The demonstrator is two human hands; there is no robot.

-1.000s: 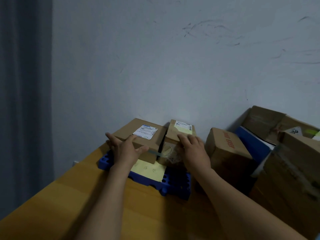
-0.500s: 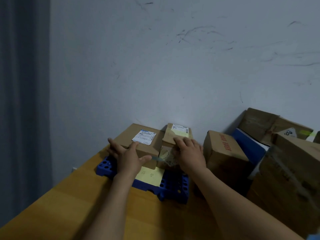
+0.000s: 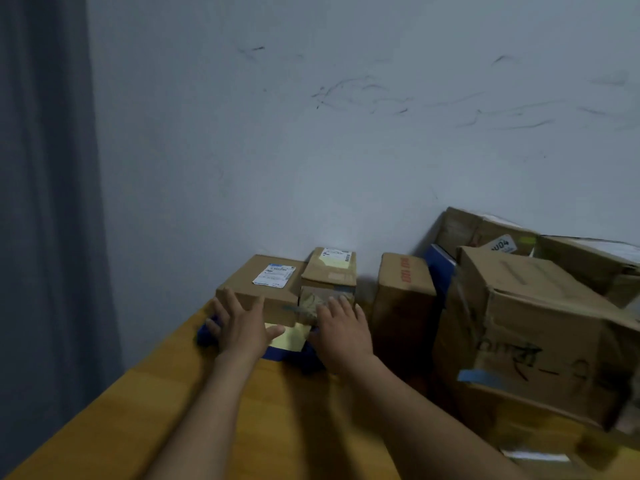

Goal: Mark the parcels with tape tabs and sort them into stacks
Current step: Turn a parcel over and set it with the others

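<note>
On the worktop (image 3: pixel 173 410), near the wall (image 3: pixel 311 150), a blue rack (image 3: pixel 284 356) bearing two parcels side by side and touching: a flat parcel (image 3: pixel 249 289) on the left, a taller small parcel (image 3: pixel 329 275) on the right. On the same rack in front of them, a yellow sheet (image 3: pixel 294 336), lying flat. On top of the flat parcel, a white label (image 3: pixel 274 274) with a blue band, print too small to read. On top of the small parcel, a white-and-yellow label (image 3: pixel 336 257), likewise unreadable. Across the seam between the two front faces, a greyish strip (image 3: pixel 292 308), seemingly tape. Further right, apart from the rack, a brown box (image 3: pixel 401 299) with red print (image 3: pixel 405 270) on its top, not legible. Beyond it a big box (image 3: pixel 540 327), creased, with dark scrawl on its near face and a blue tape tab (image 3: pixel 479 375) at the lower left corner. At the back, more boxes (image 3: pixel 460 226), one with a sticker (image 3: pixel 502 244) reading something like "U04". Left grip (image 3: pixel 242 327) wide, fingers spread and straight, tips against the near edge of the flat parcel, thumb out over the yellow sheet; holds nothing. Right grip (image 3: pixel 341 332) also wide, fingers straight and close together, tips touching the front of the small parcel; holds nothing. Both blurred.
</note>
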